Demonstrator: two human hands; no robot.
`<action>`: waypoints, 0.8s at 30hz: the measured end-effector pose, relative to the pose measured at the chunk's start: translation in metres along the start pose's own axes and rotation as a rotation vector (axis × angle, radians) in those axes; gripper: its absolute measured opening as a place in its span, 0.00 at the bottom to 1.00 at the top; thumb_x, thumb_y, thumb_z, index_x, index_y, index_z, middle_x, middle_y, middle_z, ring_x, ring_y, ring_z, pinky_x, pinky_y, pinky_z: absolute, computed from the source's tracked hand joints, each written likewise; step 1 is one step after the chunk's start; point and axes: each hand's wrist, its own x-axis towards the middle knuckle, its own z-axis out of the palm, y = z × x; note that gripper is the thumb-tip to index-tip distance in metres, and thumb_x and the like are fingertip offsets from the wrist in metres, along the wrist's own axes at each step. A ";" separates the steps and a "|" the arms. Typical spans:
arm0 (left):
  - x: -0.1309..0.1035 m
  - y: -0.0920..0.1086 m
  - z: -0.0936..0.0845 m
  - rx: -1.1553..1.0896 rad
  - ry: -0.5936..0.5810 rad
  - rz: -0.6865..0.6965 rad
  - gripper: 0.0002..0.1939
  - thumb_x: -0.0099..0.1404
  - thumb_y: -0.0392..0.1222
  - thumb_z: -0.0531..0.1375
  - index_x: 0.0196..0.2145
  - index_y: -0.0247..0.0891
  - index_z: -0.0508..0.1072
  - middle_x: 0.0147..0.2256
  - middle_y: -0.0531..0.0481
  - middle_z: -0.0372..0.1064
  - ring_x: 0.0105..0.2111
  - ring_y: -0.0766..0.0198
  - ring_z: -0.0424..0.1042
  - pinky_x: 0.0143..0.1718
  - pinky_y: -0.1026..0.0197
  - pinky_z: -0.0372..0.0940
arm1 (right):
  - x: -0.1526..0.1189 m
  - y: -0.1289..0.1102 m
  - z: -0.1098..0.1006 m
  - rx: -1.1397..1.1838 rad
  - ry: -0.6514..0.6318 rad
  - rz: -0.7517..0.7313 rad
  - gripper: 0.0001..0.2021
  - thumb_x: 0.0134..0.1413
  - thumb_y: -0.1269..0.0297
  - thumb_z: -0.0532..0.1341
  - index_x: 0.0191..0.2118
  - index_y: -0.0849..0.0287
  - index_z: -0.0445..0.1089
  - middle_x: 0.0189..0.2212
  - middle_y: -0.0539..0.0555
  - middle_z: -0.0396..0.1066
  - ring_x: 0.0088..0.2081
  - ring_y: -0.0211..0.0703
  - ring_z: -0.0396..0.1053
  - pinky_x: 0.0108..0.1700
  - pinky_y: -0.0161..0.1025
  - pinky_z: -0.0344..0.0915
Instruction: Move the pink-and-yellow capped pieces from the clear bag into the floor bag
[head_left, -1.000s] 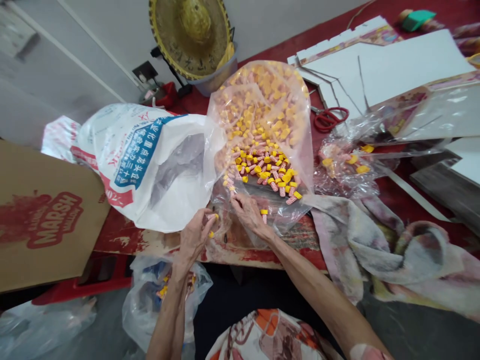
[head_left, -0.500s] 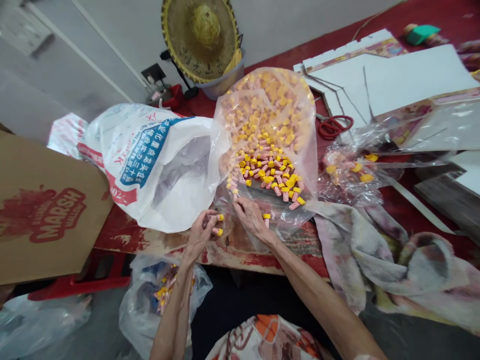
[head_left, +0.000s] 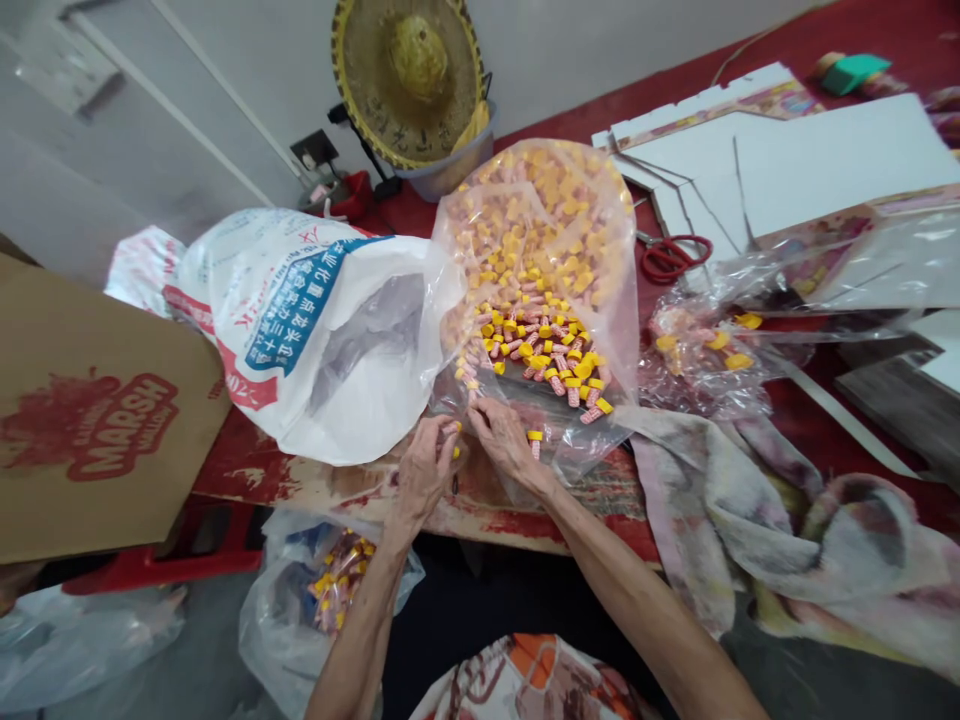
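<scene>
My left hand [head_left: 426, 468] is closed around small pink tubes with yellow caps; two yellow caps [head_left: 457, 452] show beyond its fingertips. Just right of it, my right hand [head_left: 501, 432] has its fingers drawn together at the near left edge of a clear plastic bag [head_left: 626, 345]. What those fingers grip, if anything, is hidden. Many more capped tubes [head_left: 559, 350] spill toward the bag's mouth. A single tube [head_left: 535, 445] stands apart, right of my right hand. Left of the bag, a white printed sack [head_left: 300, 300] lies with its mouth open toward me.
Below the table edge hangs a clear bag [head_left: 262, 600] of capped tubes. A cardboard box [head_left: 112, 400] stands at left. Red scissors [head_left: 675, 258], crumpled clear plastic [head_left: 720, 380] and a cloth [head_left: 720, 490] lie at right. Behind are white card sheets [head_left: 810, 160] and a straw hat [head_left: 409, 90].
My left hand has moved right, closer to my right hand, and its tubes are now more covered by the fingers. My right hand has hardly moved. The view has shifted slightly.
</scene>
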 end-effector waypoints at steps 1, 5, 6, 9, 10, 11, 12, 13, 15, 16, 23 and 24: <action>-0.001 0.001 -0.001 -0.014 0.034 -0.024 0.10 0.78 0.45 0.54 0.51 0.41 0.71 0.44 0.46 0.75 0.40 0.60 0.77 0.42 0.59 0.73 | 0.000 0.000 0.000 0.004 -0.003 -0.006 0.13 0.68 0.64 0.52 0.31 0.55 0.67 0.30 0.50 0.70 0.33 0.41 0.64 0.39 0.37 0.58; -0.004 0.000 -0.002 -0.019 0.026 -0.029 0.09 0.76 0.42 0.53 0.49 0.41 0.71 0.44 0.46 0.75 0.41 0.61 0.78 0.40 0.61 0.73 | -0.001 -0.001 -0.001 0.000 -0.007 -0.015 0.13 0.68 0.63 0.51 0.31 0.55 0.66 0.30 0.50 0.69 0.33 0.41 0.63 0.39 0.37 0.58; -0.003 -0.001 -0.003 -0.035 -0.013 -0.012 0.09 0.75 0.40 0.53 0.49 0.41 0.71 0.44 0.46 0.75 0.42 0.61 0.78 0.40 0.61 0.73 | -0.001 -0.002 -0.001 -0.003 -0.005 -0.011 0.13 0.68 0.64 0.51 0.30 0.55 0.66 0.30 0.50 0.68 0.33 0.41 0.62 0.39 0.37 0.57; 0.002 -0.005 -0.009 -0.089 -0.109 0.022 0.10 0.74 0.39 0.53 0.48 0.41 0.72 0.43 0.47 0.76 0.43 0.61 0.78 0.42 0.61 0.74 | -0.001 -0.002 -0.001 0.003 0.002 -0.003 0.13 0.67 0.64 0.52 0.29 0.55 0.65 0.29 0.50 0.67 0.32 0.41 0.62 0.39 0.37 0.57; 0.004 -0.005 -0.012 -0.092 -0.116 0.025 0.10 0.74 0.39 0.53 0.48 0.42 0.72 0.43 0.47 0.76 0.43 0.61 0.78 0.44 0.60 0.74 | 0.000 -0.003 -0.001 0.006 0.001 -0.005 0.13 0.68 0.64 0.51 0.29 0.55 0.65 0.29 0.50 0.67 0.32 0.41 0.62 0.39 0.36 0.57; 0.004 -0.004 -0.015 -0.084 -0.106 0.025 0.10 0.74 0.40 0.54 0.48 0.42 0.72 0.43 0.47 0.76 0.43 0.61 0.78 0.45 0.59 0.74 | 0.000 -0.003 -0.001 0.007 0.000 -0.009 0.14 0.68 0.64 0.51 0.29 0.55 0.65 0.29 0.50 0.67 0.32 0.41 0.62 0.39 0.36 0.58; 0.004 -0.003 -0.017 -0.064 -0.084 0.024 0.10 0.74 0.41 0.55 0.49 0.42 0.72 0.44 0.47 0.76 0.43 0.60 0.78 0.46 0.58 0.74 | 0.000 -0.002 -0.001 0.006 -0.001 -0.014 0.14 0.68 0.64 0.51 0.29 0.55 0.65 0.29 0.50 0.67 0.32 0.41 0.62 0.40 0.36 0.58; 0.004 -0.002 -0.018 -0.035 -0.060 0.022 0.10 0.74 0.41 0.55 0.50 0.42 0.72 0.45 0.46 0.76 0.44 0.59 0.78 0.47 0.58 0.74 | 0.000 -0.002 -0.001 0.003 -0.002 -0.018 0.14 0.69 0.64 0.51 0.30 0.55 0.65 0.29 0.50 0.68 0.32 0.41 0.62 0.40 0.36 0.59; 0.003 0.003 -0.016 0.035 -0.048 0.019 0.09 0.74 0.41 0.56 0.49 0.43 0.73 0.45 0.46 0.76 0.44 0.58 0.78 0.47 0.57 0.73 | 0.000 -0.001 0.000 -0.007 -0.002 -0.020 0.14 0.69 0.64 0.51 0.30 0.54 0.65 0.30 0.50 0.68 0.33 0.41 0.63 0.41 0.37 0.59; 0.002 0.005 -0.014 0.067 -0.062 0.014 0.09 0.74 0.40 0.56 0.48 0.43 0.73 0.43 0.46 0.76 0.43 0.58 0.77 0.47 0.57 0.72 | 0.000 -0.001 0.000 -0.010 -0.001 -0.020 0.13 0.68 0.64 0.51 0.30 0.54 0.65 0.30 0.50 0.68 0.33 0.41 0.63 0.40 0.37 0.59; 0.012 0.000 -0.003 -0.030 -0.144 -0.065 0.05 0.73 0.43 0.57 0.42 0.43 0.71 0.36 0.51 0.75 0.36 0.61 0.76 0.41 0.60 0.71 | 0.000 0.000 0.000 -0.008 -0.002 -0.019 0.13 0.67 0.63 0.52 0.30 0.54 0.65 0.29 0.51 0.68 0.32 0.43 0.63 0.38 0.38 0.58; 0.013 -0.003 -0.002 -0.053 -0.122 -0.082 0.05 0.73 0.44 0.57 0.42 0.43 0.71 0.36 0.51 0.75 0.36 0.62 0.76 0.41 0.60 0.71 | 0.000 0.000 0.000 -0.010 -0.005 -0.016 0.13 0.67 0.64 0.52 0.29 0.54 0.65 0.28 0.50 0.68 0.32 0.42 0.63 0.37 0.38 0.57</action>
